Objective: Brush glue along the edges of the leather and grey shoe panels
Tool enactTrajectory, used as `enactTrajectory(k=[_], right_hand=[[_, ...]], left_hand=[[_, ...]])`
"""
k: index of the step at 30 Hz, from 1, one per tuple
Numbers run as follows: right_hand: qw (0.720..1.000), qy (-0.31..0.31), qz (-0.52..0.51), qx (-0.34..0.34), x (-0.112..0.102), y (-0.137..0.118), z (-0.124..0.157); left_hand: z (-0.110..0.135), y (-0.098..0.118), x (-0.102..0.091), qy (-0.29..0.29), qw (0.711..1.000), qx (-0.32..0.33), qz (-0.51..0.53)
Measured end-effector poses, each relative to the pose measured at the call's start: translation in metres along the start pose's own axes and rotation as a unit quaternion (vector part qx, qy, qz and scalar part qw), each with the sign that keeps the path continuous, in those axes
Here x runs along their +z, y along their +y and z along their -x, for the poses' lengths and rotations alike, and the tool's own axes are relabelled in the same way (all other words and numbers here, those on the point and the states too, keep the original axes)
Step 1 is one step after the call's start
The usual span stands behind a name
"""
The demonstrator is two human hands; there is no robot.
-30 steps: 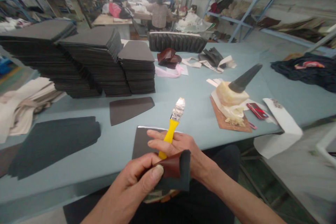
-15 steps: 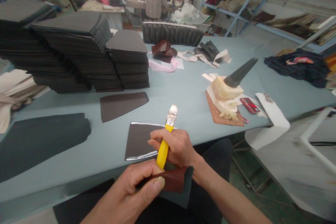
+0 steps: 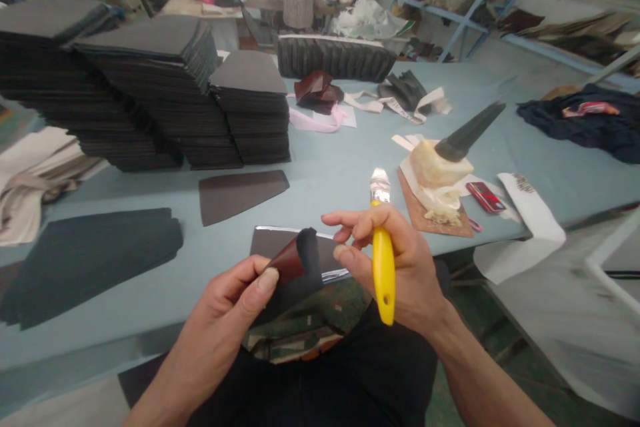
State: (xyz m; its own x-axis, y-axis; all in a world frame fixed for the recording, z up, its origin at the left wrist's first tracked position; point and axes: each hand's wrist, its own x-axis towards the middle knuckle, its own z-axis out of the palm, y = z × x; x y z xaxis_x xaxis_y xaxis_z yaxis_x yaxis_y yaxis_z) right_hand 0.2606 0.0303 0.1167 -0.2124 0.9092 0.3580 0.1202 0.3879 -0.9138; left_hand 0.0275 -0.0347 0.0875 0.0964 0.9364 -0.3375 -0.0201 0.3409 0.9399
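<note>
Dark stacks (image 3: 253, 123) on blue-green table (image 3: 333, 170)

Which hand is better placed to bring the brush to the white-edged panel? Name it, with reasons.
Probably the right hand: it holds the yellow brush, pointing forward. The left hand is occupied, pinching a curled dark and reddish piece that partly hides the white-edged panel.

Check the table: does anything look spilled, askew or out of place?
Yes: pale crumbly bits lie on the brown board by the yellowish block, resembling spilled residue. The white strip hangs bent over the table edge, looking untidy.
</note>
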Motion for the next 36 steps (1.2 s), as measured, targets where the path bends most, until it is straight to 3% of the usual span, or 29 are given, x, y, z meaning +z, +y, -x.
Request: enactTrajectory(k=[10,14,19,21,24,27,31,36], right_hand=[[0.984,-0.147,0.081,-0.056,0.004,-0.001,-0.007],[0.961,-0.196,0.148,-0.129,0.006,0.002,-0.006],[0.932,-0.254,0.181,-0.182,0.008,0.001,-0.002],[0.943,-0.241,0.166,-0.156,0.009,0.002,0.000],[0.975,-0.156,0.151,-0.054,0.010,0.006,0.004],[0.986,-0.104,0.125,0.036,0.008,0.009,0.005],[0.984,-0.108,0.112,0.091,0.002,0.009,0.005],[0.982,-0.108,0.117,0.105,-0.004,0.006,0.003]], left_hand=[[0.000,0.006,0.007,-0.058,0.998,-0.014,-0.018],[0.001,0.008,0.012,-0.100,0.994,-0.034,0.001],[-0.001,0.004,0.012,-0.123,0.992,0.002,-0.006],[0.000,-0.003,0.009,-0.121,0.992,-0.020,0.017],[0.002,-0.017,0.006,-0.141,0.983,-0.081,0.088],[0.004,-0.027,0.006,-0.161,0.976,-0.104,0.107],[0.003,-0.027,0.012,-0.168,0.979,-0.082,0.082],[0.000,-0.019,0.015,-0.170,0.983,-0.058,0.034]])
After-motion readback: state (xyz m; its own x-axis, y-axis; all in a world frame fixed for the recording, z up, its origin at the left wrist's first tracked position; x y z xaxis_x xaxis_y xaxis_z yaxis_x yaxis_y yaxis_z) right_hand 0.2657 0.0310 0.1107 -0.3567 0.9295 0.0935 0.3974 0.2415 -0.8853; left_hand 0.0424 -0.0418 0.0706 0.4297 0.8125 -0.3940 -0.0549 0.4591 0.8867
